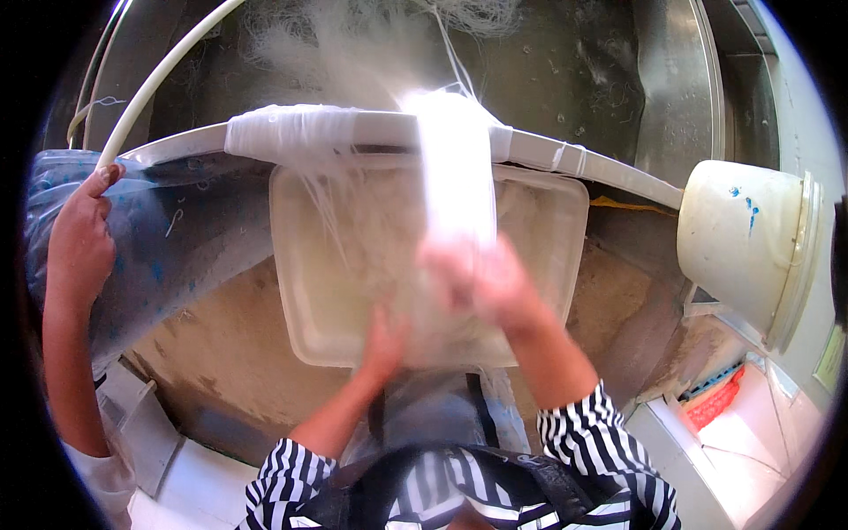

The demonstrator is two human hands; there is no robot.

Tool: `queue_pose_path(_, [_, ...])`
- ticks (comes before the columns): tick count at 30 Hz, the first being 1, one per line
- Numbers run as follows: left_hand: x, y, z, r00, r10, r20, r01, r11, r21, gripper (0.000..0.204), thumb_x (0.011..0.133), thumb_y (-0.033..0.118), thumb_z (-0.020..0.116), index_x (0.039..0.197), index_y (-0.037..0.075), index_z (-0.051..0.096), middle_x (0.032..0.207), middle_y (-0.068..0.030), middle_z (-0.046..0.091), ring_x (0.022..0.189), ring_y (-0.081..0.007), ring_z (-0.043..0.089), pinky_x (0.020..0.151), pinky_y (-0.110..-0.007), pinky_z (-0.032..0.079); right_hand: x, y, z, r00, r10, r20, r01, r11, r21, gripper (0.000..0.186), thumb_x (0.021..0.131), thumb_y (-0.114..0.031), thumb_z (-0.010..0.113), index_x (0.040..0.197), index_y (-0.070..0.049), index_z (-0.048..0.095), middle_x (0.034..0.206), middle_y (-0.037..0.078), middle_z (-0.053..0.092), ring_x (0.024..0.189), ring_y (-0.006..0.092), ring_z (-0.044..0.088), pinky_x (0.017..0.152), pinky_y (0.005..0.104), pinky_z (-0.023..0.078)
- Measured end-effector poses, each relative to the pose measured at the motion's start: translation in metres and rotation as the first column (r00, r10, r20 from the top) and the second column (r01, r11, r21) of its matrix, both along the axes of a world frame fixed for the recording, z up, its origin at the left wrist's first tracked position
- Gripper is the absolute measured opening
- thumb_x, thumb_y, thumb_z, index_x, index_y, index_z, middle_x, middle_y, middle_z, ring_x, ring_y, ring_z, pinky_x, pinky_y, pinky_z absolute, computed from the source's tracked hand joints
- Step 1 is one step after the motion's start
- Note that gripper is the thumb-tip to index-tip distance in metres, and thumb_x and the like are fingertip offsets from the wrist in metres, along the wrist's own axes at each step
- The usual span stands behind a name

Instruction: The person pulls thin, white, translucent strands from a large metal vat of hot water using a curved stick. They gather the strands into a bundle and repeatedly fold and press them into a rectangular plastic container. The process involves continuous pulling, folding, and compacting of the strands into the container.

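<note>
Metal tank (pixel 667 88): We are seeing it filling the far side, with loose white strands (pixel 336 31) floating in its water; we are judging that these could be snagging whatever gets drawn past them.
White tub (pixel 290 256): It is sitting below the tank rim (pixel 384 130), cloudy inside; if its far edge is lying clear of that rim, which we are not managing to tell, drips could be falling between the two.
Cream bucket (pixel 740 230): It is leaning on its side at the right; a knock from an elbow could be setting it rolling.
White strand hank (pixel 457 168): It is hanging over the rim above the tub, glaring bright; uneven pulling could be breaking its fine strands or dragging it off the rim.
Draped strands (pixel 287 128): They are lying over the rim to the left, loose ends trailing towards the tub; a brushing forearm could be tangling them.
Pale hose (pixel 159 71): A co-worker's hand (pixel 84 234) is gripping it at the left; a slip there could be letting it swing across the strands.
Right hand (pixel 481 276): It is closing around the hank's lower end, blurred; wet fingers could be losing hold.
Left hand (pixel 386 343): It is resting low over the tub; blur is hiding whether it is holding anything.
</note>
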State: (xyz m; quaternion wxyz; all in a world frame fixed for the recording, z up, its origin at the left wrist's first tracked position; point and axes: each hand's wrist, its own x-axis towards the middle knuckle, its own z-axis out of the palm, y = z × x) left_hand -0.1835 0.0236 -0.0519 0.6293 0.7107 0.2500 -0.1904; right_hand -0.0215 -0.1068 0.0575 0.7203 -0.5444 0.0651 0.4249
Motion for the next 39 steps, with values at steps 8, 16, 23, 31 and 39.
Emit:
queue_pose_path(8, [0.166, -0.01, 0.062, 0.99, -0.141, -0.025, 0.076, 0.663, -0.745, 0.042, 0.085, 0.036, 0.038, 0.106, 0.001, 0.047, 0.083, -0.0099, 0.056, 0.074, -0.0154, 0.054, 0.065, -0.03, 0.044, -0.163, -0.045, -0.126, 0.79, 0.547, 0.277, -0.292, 0.734, -0.613, 0.034, 0.079, -0.021, 0.052, 0.108, -0.005, 0.047, 0.105, 0.018, 0.049, 0.099, 0.0299, 0.046, 0.085, 0.034, 0.036])
queue_pose_path(16, [0.012, -0.018, 0.063, 0.625, -0.779, 0.049, 0.726, 0.557, -0.404, 0.024, 0.084, 0.024, 0.044, 0.098, 0.007, 0.054, 0.083, -0.0104, 0.057, 0.078, -0.0211, 0.054, 0.073, -0.034, 0.042, 0.034, 0.003, -0.039, 0.94, -0.224, -0.257, 0.293, 0.915, 0.278, 0.041, 0.085, -0.037, 0.039, 0.105, -0.002, 0.045, 0.086, 0.009, 0.053, 0.073, 0.0169, 0.052, 0.065, 0.0305, 0.043])
queue_pose_path(23, [0.05, 0.003, -0.01, 0.96, 0.272, 0.071, -0.218, 0.88, -0.422, 0.048, 0.087, 0.033, 0.035, 0.117, -0.005, 0.034, 0.119, -0.0175, 0.039, 0.111, -0.024, 0.037, 0.094, -0.034, 0.027, -0.077, -0.011, -0.041, 0.993, 0.004, -0.117, -0.025, 0.983, -0.183, 0.028, 0.081, -0.022, 0.051, 0.104, -0.005, 0.05, 0.077, 0.001, 0.054, 0.065, 0.0091, 0.051, 0.055, 0.0246, 0.043])
queue_pose_path(31, [0.173, -0.005, 0.051, 0.997, -0.078, 0.027, 0.077, 0.766, -0.638, 0.031, 0.081, 0.03, 0.05, 0.094, 0.002, 0.054, 0.083, -0.006, 0.055, 0.072, -0.0113, 0.053, 0.057, -0.028, 0.045, -0.142, -0.068, -0.154, 0.91, 0.407, -0.082, -0.255, 0.391, -0.884, 0.051, 0.078, -0.028, 0.052, 0.122, -0.009, 0.036, 0.122, 0.013, 0.04, 0.112, 0.0238, 0.037, 0.092, 0.0342, 0.032])
queue_pose_path(39, [-0.019, -0.031, 0.018, 0.857, -0.477, 0.192, 0.509, 0.842, -0.179, 0.028, 0.081, 0.024, 0.05, 0.098, 0.001, 0.053, 0.087, -0.0073, 0.056, 0.079, -0.0163, 0.053, 0.071, -0.031, 0.042, 0.035, 0.009, -0.042, 0.969, -0.135, -0.209, 0.187, 0.95, 0.251, 0.038, 0.083, -0.031, 0.046, 0.107, -0.003, 0.048, 0.087, 0.008, 0.055, 0.076, 0.0166, 0.054, 0.064, 0.0272, 0.045])
